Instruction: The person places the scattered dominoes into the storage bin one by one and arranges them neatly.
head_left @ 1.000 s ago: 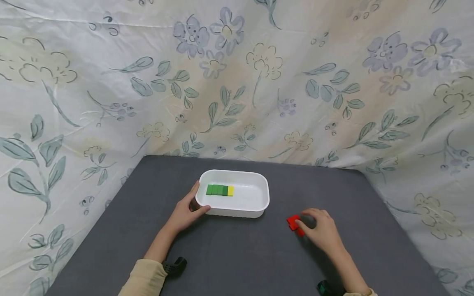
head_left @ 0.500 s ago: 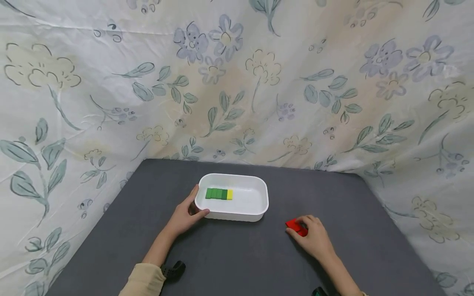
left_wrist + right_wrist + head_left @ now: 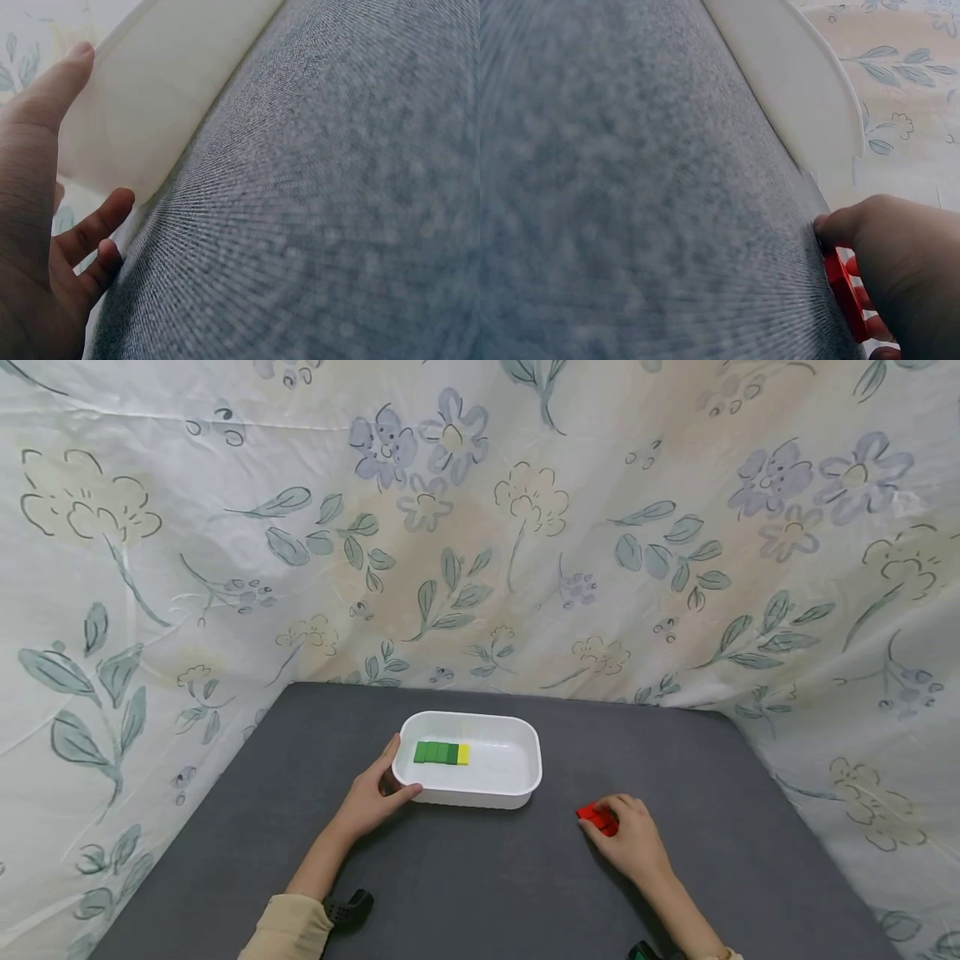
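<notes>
the left hand (image 3: 369, 797) holds the near end of the white tray (image 3: 472, 798), its thumb at the front rim and its fingers round the side. the tray lies between the two hands, farther forward than the right hand (image 3: 637, 842). inside it, on the left hand's side, a row of green blocks (image 3: 435, 752) ends in a yellow block (image 3: 463, 755) toward the right hand. that hand pinches red blocks (image 3: 597, 817) between thumb and fingers, low at the grey table (image 3: 480, 877), apart from the tray; their number is partly hidden.
</notes>
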The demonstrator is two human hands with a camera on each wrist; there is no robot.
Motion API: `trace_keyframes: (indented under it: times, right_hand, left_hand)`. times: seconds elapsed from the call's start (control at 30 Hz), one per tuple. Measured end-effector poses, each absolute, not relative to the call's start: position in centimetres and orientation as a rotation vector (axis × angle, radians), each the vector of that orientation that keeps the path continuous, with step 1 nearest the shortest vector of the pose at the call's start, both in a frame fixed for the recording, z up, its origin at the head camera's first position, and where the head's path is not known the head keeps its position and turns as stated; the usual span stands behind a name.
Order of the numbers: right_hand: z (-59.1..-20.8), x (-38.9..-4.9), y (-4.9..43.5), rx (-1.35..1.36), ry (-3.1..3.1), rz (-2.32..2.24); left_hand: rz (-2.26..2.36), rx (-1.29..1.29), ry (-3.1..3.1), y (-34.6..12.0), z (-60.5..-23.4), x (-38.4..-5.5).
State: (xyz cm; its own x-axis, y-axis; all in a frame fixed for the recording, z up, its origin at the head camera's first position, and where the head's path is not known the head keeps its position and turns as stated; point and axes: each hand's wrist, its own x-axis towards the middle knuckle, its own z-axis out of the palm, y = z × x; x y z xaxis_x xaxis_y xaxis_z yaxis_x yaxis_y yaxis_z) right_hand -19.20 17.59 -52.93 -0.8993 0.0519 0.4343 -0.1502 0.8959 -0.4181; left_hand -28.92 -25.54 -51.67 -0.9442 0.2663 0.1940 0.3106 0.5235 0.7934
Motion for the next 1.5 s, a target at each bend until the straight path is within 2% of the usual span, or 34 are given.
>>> trace_keyframes:
  times: [0.83,1.5]
  right_hand:
    - [-52.0,-18.9,17.2,0.177,-2.389,0.624]
    - [-46.5,-20.5,16.9,0.207,-2.332,0.655]
  left_hand:
    - [-1.429,-0.516,-2.687,-25.6,-51.6,-28.8]
    - [-1.452,-0.525,-2.678,-25.6,-51.8,-29.0]
